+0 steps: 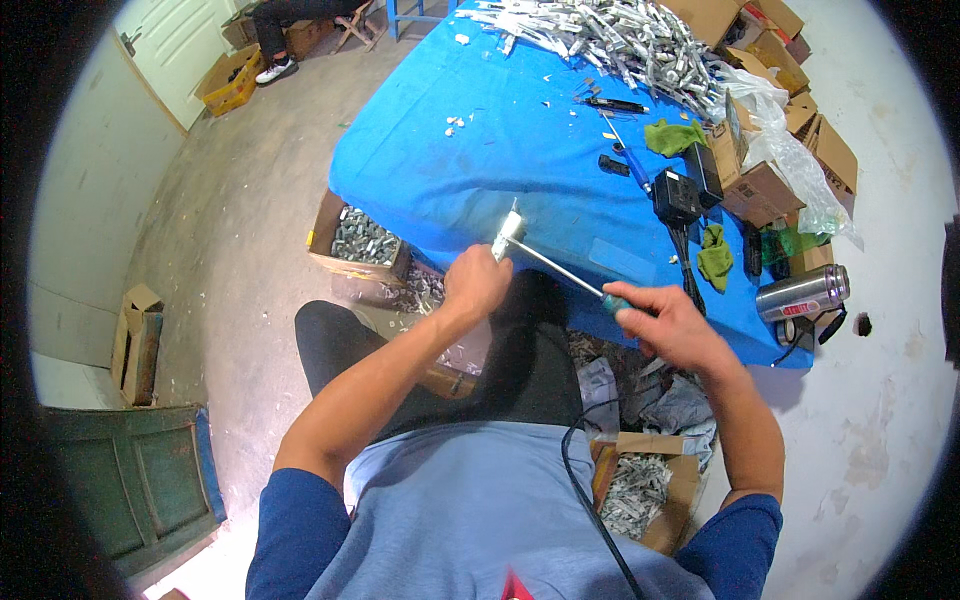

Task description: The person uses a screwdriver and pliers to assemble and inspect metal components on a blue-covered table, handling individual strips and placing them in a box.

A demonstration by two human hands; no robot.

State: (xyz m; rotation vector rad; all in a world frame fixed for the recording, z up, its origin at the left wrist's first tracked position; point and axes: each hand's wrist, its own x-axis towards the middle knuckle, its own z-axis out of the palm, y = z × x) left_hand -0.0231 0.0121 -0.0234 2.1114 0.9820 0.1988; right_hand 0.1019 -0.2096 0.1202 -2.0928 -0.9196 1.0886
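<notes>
My left hand (475,280) is closed around a small white and silver part (510,225), with a thin pin sticking up from its top. It holds the part near the front edge of the blue-covered table (420,150). In my right hand (672,325) is a screwdriver (560,268) with a teal handle and a long metal shaft. The shaft points left, and its tip meets the side of the white part. My left fingers hide the part's lower end. A large pile of similar white and silver parts (640,50) lies at the table's far end.
On the table's right are a blue-handled screwdriver (634,166), a black adapter (677,198), a green cloth (714,257) and a steel thermos (803,292). Cardboard boxes (762,196) line the wall. A carton of grey metal pieces (362,240) stands left of my knees. Another person's leg (270,30) shows far left.
</notes>
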